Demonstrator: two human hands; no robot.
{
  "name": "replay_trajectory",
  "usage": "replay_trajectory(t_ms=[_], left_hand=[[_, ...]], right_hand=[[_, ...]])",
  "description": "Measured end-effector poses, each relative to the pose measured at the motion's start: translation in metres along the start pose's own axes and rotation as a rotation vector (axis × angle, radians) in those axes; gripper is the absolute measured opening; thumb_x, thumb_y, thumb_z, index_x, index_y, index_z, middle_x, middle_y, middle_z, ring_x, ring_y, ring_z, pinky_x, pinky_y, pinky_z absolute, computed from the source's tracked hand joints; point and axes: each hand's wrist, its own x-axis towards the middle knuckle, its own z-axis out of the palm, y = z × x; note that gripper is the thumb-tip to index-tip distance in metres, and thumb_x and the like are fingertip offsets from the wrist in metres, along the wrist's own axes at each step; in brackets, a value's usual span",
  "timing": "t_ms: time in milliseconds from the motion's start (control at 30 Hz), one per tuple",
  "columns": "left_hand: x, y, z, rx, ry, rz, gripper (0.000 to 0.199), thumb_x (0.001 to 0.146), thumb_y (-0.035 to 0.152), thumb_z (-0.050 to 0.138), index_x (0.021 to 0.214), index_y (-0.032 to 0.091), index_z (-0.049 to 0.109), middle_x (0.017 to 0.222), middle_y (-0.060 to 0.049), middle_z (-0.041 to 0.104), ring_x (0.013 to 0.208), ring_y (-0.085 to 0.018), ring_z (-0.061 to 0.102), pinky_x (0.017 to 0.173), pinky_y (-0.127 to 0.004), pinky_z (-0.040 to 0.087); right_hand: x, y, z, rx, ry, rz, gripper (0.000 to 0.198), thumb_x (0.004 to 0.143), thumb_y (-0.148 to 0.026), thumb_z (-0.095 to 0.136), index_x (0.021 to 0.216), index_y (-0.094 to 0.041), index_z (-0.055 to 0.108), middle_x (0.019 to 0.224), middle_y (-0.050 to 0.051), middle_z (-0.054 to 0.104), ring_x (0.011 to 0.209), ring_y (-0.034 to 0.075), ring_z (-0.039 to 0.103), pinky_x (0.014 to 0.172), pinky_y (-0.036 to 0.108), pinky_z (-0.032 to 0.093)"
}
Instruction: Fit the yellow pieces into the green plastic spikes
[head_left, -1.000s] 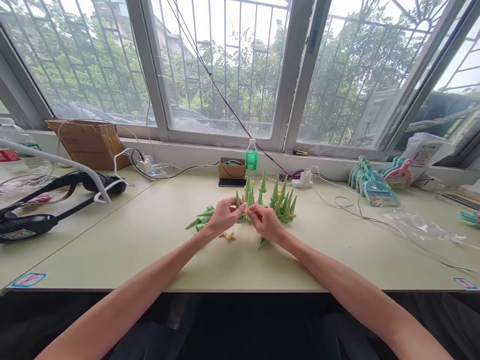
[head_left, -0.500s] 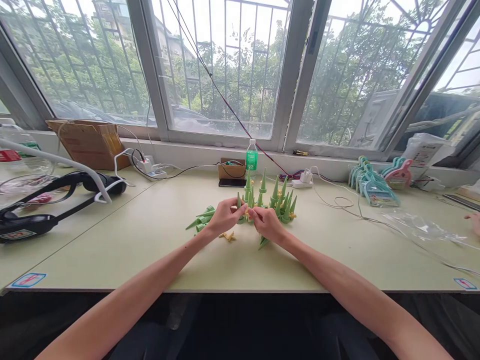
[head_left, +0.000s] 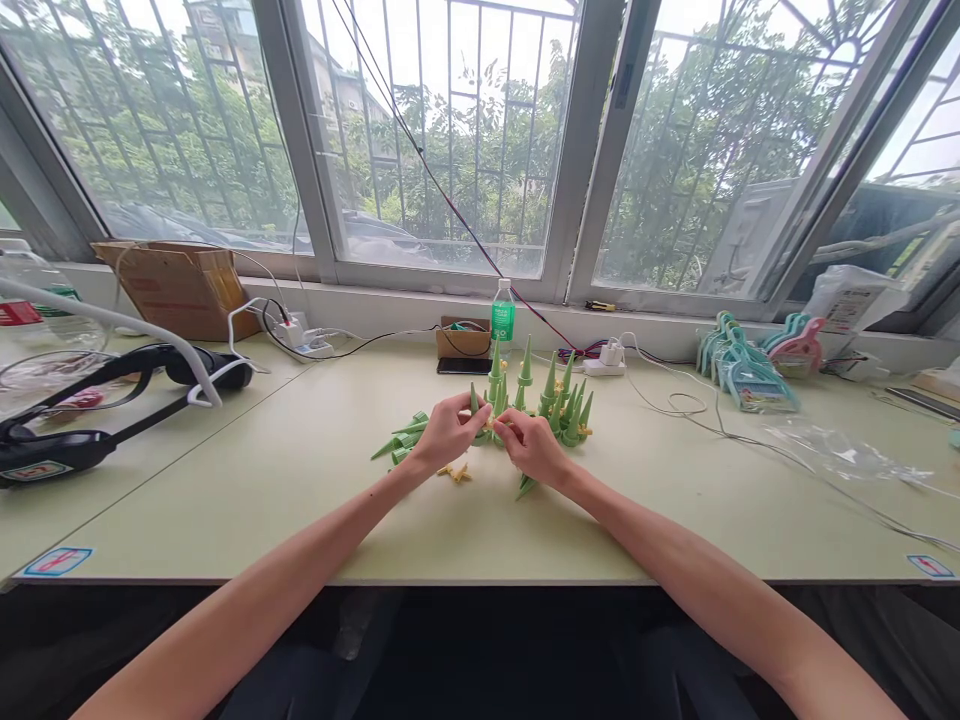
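Observation:
My left hand (head_left: 448, 432) is closed around a green plastic watering spike (head_left: 474, 398), its point upward. Against it, my right hand (head_left: 534, 446) pinches a small yellow valve piece (head_left: 490, 425) at the spike's side; the fingers partly hide it. Just behind and to the right, several green spikes (head_left: 576, 412) stand point up, some with yellow pieces fitted. Left of my left hand lie more green spikes and caps (head_left: 401, 436). A few loose yellow valves (head_left: 456, 472) rest on the table between my wrists. Another spike (head_left: 526, 488) pokes out beneath my right hand.
A green-labelled bottle (head_left: 502, 315), a small cardboard box (head_left: 457, 340) and a phone (head_left: 463, 367) stand behind the spikes. Black goggles (head_left: 90, 410) lie at left. Cables (head_left: 697, 405), wrapped turquoise hangers (head_left: 739, 365) and plastic film (head_left: 840, 450) are at right.
The held spike has tilted and shifted slightly left, with the right fingers still at the yellow piece. At the far right edge, another person's hand has left the view.

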Motion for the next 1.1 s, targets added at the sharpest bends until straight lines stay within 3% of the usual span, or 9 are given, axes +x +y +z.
replay_trajectory(t_ms=[133, 267, 500, 733, 933, 1100], left_hand=[[-0.0003, -0.0013, 0.0003, 0.01, -0.018, 0.006, 0.032, 0.082, 0.047, 0.058, 0.075, 0.016, 0.056, 0.061, 0.003, 0.046, 0.049, -0.007, 0.04, 0.041, -0.018, 0.032], [-0.0001, -0.0004, 0.0001, 0.009, -0.022, 0.003, 0.033, 0.083, 0.047, 0.057, 0.075, 0.016, 0.056, 0.061, 0.003, 0.045, 0.048, -0.007, 0.037, 0.04, -0.018, 0.03], [0.0001, -0.0014, 0.0, -0.005, -0.014, 0.01, 0.032, 0.082, 0.047, 0.058, 0.074, 0.016, 0.054, 0.06, 0.004, 0.041, 0.047, -0.007, 0.035, 0.04, -0.018, 0.028], [0.0007, -0.0035, 0.0002, 0.003, -0.02, 0.018, 0.033, 0.081, 0.048, 0.058, 0.075, 0.016, 0.054, 0.064, 0.002, 0.046, 0.049, -0.007, 0.039, 0.042, -0.018, 0.032], [0.0001, -0.0003, -0.0003, -0.001, -0.046, 0.019, 0.032, 0.081, 0.047, 0.059, 0.074, 0.016, 0.055, 0.061, 0.003, 0.048, 0.048, -0.007, 0.04, 0.041, -0.018, 0.032], [-0.0025, 0.0058, -0.003, -0.01, -0.138, 0.03, 0.03, 0.083, 0.045, 0.058, 0.08, 0.016, 0.059, 0.056, 0.003, 0.047, 0.045, -0.007, 0.041, 0.041, -0.019, 0.034]], right_hand=[[0.0009, 0.0009, 0.0004, -0.02, 0.017, -0.019, 0.046, 0.097, -0.048, 0.037, 0.065, -0.018, 0.051, 0.051, -0.003, 0.042, 0.048, 0.01, 0.033, 0.05, 0.023, 0.028], [0.0009, -0.0002, 0.0002, -0.018, 0.026, 0.003, 0.051, 0.098, -0.051, 0.034, 0.064, -0.017, 0.052, 0.05, -0.003, 0.043, 0.048, 0.01, 0.036, 0.052, 0.023, 0.03], [-0.0006, -0.0053, -0.0016, -0.007, 0.006, 0.025, 0.038, 0.096, -0.051, 0.039, 0.088, -0.019, 0.058, 0.048, -0.007, 0.039, 0.044, 0.01, 0.028, 0.048, 0.023, 0.026], [-0.0018, -0.0056, -0.0008, -0.023, -0.015, -0.01, 0.029, 0.094, -0.046, 0.045, 0.094, -0.02, 0.056, 0.048, -0.007, 0.042, 0.043, 0.011, 0.031, 0.05, 0.024, 0.028], [-0.0006, -0.0018, 0.0011, -0.04, 0.0, 0.004, 0.031, 0.096, -0.044, 0.04, 0.081, -0.02, 0.054, 0.049, -0.006, 0.041, 0.044, 0.01, 0.03, 0.049, 0.024, 0.025], [0.0009, 0.0036, 0.0016, -0.076, 0.07, 0.01, 0.039, 0.096, -0.044, 0.038, 0.067, -0.02, 0.046, 0.051, -0.004, 0.039, 0.048, 0.011, 0.03, 0.05, 0.024, 0.026]])
